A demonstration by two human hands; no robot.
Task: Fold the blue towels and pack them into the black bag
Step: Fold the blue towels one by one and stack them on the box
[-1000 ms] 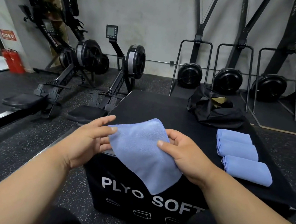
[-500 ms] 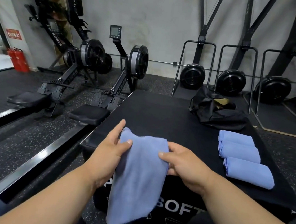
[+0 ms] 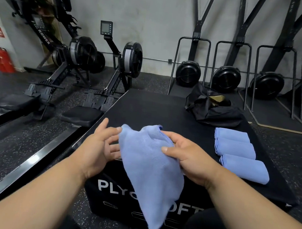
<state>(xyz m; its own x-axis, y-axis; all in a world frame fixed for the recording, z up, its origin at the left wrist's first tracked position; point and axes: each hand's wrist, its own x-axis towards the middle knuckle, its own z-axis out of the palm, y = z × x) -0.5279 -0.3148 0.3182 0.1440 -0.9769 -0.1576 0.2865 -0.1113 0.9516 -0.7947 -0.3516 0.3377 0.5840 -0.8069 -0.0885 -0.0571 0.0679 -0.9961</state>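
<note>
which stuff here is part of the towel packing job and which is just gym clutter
Part of the job:
held blue towel
three folded blue towels
black bag
plyo box as the work surface

Just lying about:
rowing machines
fire extinguishers
fan units by the wall

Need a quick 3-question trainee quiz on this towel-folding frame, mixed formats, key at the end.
1. True or false: the black bag sits on the floor beside the box.
2. How many folded towels lie on the plyo box? A) two B) three C) five
3. Fill in: the hanging towel is gripped by the ___ hand.

Key
1. False: it rests on the box top, at the far end.
2. B
3. Right: the right hand grips it, while the left hand is open-fingered at its edge.
</note>
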